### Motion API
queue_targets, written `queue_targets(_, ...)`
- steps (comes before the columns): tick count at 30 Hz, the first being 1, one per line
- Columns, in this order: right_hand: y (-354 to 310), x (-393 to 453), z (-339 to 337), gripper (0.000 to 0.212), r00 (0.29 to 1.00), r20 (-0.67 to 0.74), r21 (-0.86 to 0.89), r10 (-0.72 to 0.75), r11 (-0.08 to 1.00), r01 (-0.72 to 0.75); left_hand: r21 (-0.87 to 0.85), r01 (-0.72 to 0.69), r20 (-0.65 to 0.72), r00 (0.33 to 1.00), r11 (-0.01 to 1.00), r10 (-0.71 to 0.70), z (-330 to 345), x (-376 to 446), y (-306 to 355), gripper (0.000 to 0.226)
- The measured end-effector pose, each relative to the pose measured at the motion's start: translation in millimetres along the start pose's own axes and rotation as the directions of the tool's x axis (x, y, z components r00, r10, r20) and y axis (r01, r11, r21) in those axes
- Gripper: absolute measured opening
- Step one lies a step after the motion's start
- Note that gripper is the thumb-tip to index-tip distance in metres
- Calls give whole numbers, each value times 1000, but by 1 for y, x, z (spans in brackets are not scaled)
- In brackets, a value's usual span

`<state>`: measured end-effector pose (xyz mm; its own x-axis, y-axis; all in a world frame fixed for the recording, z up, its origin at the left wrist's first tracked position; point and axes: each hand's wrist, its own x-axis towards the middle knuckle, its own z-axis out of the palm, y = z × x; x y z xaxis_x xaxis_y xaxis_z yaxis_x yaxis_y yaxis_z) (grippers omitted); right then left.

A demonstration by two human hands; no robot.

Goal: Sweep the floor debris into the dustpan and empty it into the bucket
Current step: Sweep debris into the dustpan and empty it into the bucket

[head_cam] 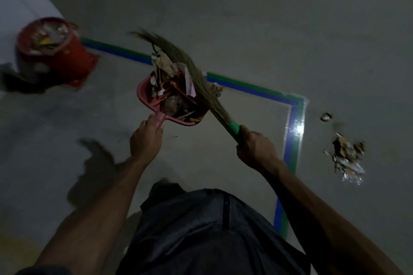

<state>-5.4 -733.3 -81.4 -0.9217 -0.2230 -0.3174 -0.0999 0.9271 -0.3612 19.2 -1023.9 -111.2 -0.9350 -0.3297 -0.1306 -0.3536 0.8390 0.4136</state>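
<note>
Left hand (146,138) is gripping the short handle of the pink dustpan (143,92), fingers curled round it, and is holding the pan up off the grey floor (245,18). Pan is heaped with debris: dry leaves, paper scraps, orange bits.

Right hand (254,145) is clamping the green handle of the grass broom (178,58). Bristles are lying across the right edge of the dustpan, over the load, tips pointing away from the person. One small scrap (218,89) is showing just right of the bristles; cannot tell whether it is on the floor.

Red bucket (52,49), blurred, is sitting on the floor well left of the dustpan and farther away; it is already holding litter.

Blue-and-green tape line (257,87) is running behind the dustpan and turning a corner to its right. A loose debris pile (346,156) is lying on the floor well right of the dustpan, beyond the tape, with one small bit (326,116) just above it.
</note>
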Motion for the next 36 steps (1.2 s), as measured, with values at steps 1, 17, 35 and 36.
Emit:
queue_targets(1, -19, 7, 7, 31, 1000, 6, -11, -18, 1000, 18, -9, 17, -15, 1000, 1000, -17, -8, 3, -20, 43)
queue_targets(17, -340, 165, 94, 47, 974, 78, -99, -211, 971, 218, -58, 169, -146, 973, 984, -176, -157, 141, -312, 39)
queue_targets(35, -612, 489, 137, 50, 935, 232, -97, -270, 950, 298, -115, 331, -117, 932, 937, -343, -252, 444, -512, 37)
queue_targets(36, -628, 505, 136, 51, 934, 242, -105, -264, 949, 296, -115, 344, -108, 928, 932, -356, -259, 462, -523, 36)
